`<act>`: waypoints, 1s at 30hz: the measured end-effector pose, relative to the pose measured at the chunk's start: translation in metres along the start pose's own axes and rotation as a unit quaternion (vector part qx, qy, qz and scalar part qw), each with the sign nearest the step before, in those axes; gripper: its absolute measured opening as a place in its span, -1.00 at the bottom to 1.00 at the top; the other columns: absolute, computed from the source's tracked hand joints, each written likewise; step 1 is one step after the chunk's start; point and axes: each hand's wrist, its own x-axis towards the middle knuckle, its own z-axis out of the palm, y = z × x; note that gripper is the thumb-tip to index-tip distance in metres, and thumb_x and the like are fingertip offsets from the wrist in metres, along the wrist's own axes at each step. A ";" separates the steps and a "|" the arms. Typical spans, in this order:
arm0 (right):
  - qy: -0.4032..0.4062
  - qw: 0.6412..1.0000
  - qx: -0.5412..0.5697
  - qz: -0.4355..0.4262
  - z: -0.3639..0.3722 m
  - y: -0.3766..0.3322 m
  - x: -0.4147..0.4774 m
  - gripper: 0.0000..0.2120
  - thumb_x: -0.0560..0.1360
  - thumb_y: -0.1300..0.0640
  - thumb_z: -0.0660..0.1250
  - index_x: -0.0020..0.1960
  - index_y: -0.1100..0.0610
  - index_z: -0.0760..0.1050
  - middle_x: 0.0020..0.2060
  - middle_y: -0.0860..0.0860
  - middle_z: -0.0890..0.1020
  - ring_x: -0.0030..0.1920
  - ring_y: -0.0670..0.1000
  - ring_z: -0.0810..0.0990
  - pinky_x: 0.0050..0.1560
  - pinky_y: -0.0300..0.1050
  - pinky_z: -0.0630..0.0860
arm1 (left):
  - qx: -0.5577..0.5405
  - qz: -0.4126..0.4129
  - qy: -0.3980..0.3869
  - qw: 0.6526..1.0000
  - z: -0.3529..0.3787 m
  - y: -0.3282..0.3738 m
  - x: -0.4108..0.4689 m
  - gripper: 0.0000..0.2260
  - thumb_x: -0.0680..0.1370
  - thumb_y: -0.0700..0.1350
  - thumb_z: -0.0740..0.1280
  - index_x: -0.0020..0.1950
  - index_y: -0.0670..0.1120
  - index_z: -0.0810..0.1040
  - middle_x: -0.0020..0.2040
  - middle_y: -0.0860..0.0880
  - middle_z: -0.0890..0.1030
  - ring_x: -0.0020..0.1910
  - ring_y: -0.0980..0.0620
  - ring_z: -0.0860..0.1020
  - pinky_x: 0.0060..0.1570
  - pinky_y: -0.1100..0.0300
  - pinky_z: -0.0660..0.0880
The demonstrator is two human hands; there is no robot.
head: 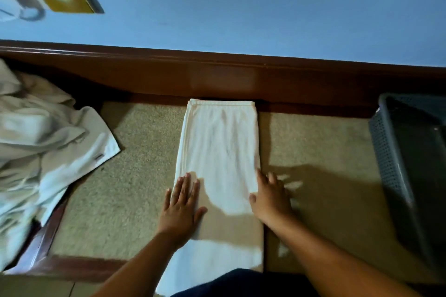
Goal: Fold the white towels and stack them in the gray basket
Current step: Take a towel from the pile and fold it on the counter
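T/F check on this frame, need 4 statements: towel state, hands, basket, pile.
1. The folded towel lies flat as a long strip on the carpet. True.
2. The left hand is lifting a towel corner. False: it rests flat, palm down, on the strip.
3. The gray basket stands to the left. False: it stands at the right edge.
4. The right hand is at the strip's right edge. True.
5. The unfolded pile lies to the left. True.
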 end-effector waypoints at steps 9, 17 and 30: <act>-0.069 0.994 0.084 0.003 0.091 0.053 -0.127 -0.67 0.48 -0.24 0.34 0.03 -0.04 0.37 0.00 -0.03 0.61 0.12 0.08 0.61 -0.08 -0.11 0.43 | -0.128 -0.077 -0.016 0.989 0.044 -0.026 -0.170 -0.29 0.53 0.38 0.08 0.61 0.06 0.20 0.46 -0.13 0.35 0.31 -0.21 0.50 0.18 -0.10 0.55; -0.060 0.985 0.150 0.059 0.132 0.050 -0.163 -0.70 0.41 -0.17 0.37 -0.13 0.02 0.38 -0.17 -0.07 0.62 -0.07 0.03 0.63 -0.04 -0.06 0.55 | -0.431 -0.310 0.024 0.847 0.053 -0.004 -0.201 -0.44 0.40 -0.01 0.60 0.25 -0.12 0.39 0.14 -0.06 0.50 0.18 -0.12 0.53 0.16 0.01 0.50; -0.086 0.872 0.452 0.169 0.159 0.038 -0.175 -0.81 0.45 0.10 0.51 0.02 0.10 0.59 -0.05 0.01 0.70 -0.09 -0.03 0.66 -0.06 -0.13 0.58 | -0.518 -0.295 -0.183 0.782 0.017 -0.010 -0.196 -0.28 0.09 0.28 0.66 0.09 -0.14 0.69 -0.10 -0.03 0.75 -0.09 0.00 0.72 -0.10 0.11 0.65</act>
